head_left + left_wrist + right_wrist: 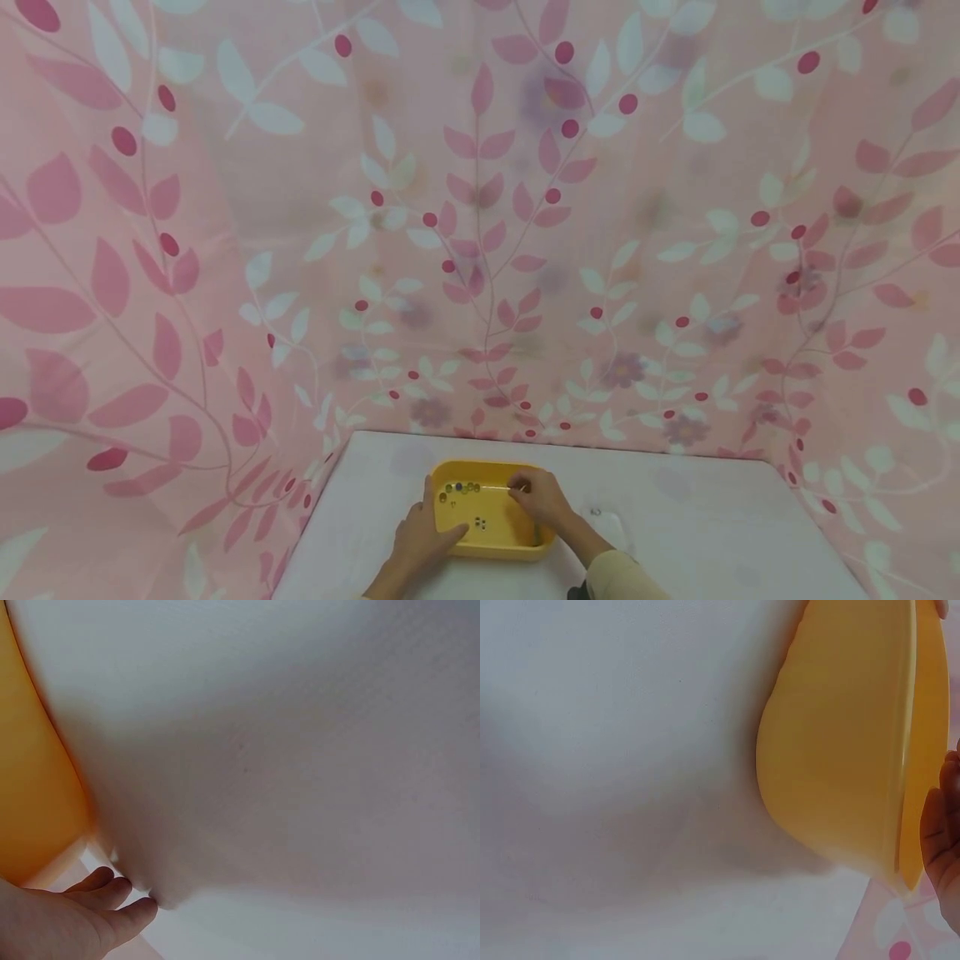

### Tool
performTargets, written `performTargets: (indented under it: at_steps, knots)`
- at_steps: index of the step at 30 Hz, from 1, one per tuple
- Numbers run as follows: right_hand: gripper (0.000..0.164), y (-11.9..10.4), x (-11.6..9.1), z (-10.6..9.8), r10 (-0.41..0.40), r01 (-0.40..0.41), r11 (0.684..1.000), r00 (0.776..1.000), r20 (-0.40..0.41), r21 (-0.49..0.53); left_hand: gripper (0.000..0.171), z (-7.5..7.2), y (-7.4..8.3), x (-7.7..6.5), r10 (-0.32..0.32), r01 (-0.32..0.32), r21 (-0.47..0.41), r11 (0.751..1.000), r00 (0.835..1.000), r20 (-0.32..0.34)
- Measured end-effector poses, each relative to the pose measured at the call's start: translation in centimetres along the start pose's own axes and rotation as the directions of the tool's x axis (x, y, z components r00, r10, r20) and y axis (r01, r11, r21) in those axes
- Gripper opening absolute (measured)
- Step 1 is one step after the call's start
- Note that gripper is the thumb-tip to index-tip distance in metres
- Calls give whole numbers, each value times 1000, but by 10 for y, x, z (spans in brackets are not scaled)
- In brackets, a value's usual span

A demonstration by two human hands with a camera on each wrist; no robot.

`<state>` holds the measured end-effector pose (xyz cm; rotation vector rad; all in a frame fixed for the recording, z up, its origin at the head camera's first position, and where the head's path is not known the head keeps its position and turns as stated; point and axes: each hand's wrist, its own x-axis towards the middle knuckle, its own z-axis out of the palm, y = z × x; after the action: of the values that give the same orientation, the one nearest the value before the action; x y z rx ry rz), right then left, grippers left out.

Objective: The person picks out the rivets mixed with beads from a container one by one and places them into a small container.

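Note:
A yellow plastic tray sits on the white-covered table. My left hand grips its near left corner, thumb over the rim and inside, fingers along the outside. In the left wrist view, several fingers reach past the tray wall. Over the tray's right half, my right hand has bent fingers drawn together. A light fleck shows at its fingertips, too small to identify. Several olive glass marbles and a blue one lie along the far left inside. Small pale pieces cluster near the middle.
To the right of the tray, partly behind the right forearm, lies a clear flat piece with a small item at its far edge. Pink leaf-patterned curtains hang at the back and both sides of the table.

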<state>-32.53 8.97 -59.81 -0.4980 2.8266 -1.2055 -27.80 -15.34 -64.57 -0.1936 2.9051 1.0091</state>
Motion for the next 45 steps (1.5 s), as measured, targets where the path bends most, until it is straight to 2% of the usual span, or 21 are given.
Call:
performTargets:
  at_steps: [14,27,36,45]
  knots:
    - [10,-2,-2,-13,-24,24,1000,1000,-18,-17,123,4,-4,2,0,0,-10,1000,1000,-5]
    - [9,0,-2,-24,-55,53,997,998,-32,-59,124,1,-3,-2,11,-11,-7,1000,1000,-6]
    - [7,8,-5,-35,-79,74,995,994,-74,-70,123,-1,-2,-2,15,-15,-1,1000,1000,-10]
    - [12,15,-11,-45,-12,9,999,998,-60,-37,123,1,-3,-3,14,-14,-7,1000,1000,-12]
